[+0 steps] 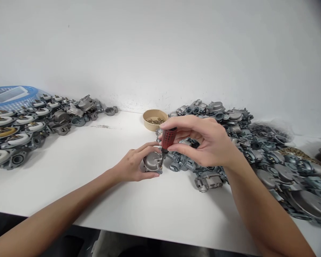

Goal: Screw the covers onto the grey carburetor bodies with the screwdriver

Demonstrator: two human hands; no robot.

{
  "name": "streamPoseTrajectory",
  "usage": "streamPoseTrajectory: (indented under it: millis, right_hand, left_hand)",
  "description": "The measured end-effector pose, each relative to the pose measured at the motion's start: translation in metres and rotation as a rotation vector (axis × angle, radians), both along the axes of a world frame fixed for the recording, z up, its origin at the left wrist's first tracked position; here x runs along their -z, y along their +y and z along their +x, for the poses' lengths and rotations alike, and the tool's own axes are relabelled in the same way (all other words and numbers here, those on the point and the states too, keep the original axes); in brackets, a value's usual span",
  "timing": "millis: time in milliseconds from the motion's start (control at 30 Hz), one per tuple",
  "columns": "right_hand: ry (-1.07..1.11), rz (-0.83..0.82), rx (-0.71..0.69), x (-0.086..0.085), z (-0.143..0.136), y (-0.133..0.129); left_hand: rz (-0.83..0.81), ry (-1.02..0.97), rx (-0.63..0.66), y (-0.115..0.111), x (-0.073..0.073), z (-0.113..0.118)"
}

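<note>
My left hand (135, 163) is wrapped round a grey metal carburetor (152, 162) on the white table, its fingers along the far side and its thumb at the near side. A red and black screwdriver (169, 138) is pinched in my right hand (203, 141), tilted slightly with its handle up. The tip points down at the right edge of the carburetor's round cover, where a small brass-coloured screw seems to sit. Part of the carburetor is hidden by my left fingers.
Beyond my hands stands a tan round bowl (147, 123) holding many small brass-coloured screws. Carburetors (210, 182) are heaped along the right side. Parts with white rings (21, 138) fill the left, beside a blue basket (33, 93). The white table's front edge (139, 233) runs nearest me.
</note>
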State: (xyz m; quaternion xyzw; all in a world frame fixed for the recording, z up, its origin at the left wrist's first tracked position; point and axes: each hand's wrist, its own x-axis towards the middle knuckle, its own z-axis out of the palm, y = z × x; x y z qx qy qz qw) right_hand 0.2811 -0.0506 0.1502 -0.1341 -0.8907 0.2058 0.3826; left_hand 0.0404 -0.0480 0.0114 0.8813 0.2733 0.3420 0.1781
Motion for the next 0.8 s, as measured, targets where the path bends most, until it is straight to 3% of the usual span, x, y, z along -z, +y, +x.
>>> streamPoseTrajectory:
  millis: [200, 400, 567, 800]
  right_hand:
    - [-0.006, 0.068, 0.044, -0.0002, -0.0024, -0.0001]
    - [0.085, -0.031, -0.01, 0.0, -0.0057, 0.0009]
    - [0.17, 0.075, 0.016, 0.0037, -0.0088, 0.0056]
    - [0.155, -0.051, -0.049, 0.0054, -0.0106, 0.0052]
  left_hand:
    - [0.1, 0.001, 0.003, 0.0005, 0.0013, -0.0027]
    - [0.101, 0.011, 0.02, -0.0001, -0.0053, -0.0016]
    - [0.146, -0.016, 0.028, 0.0029, -0.0029, -0.0031]
    - [0.134, 0.02, 0.064, 0.0039, -0.0069, -0.0043]
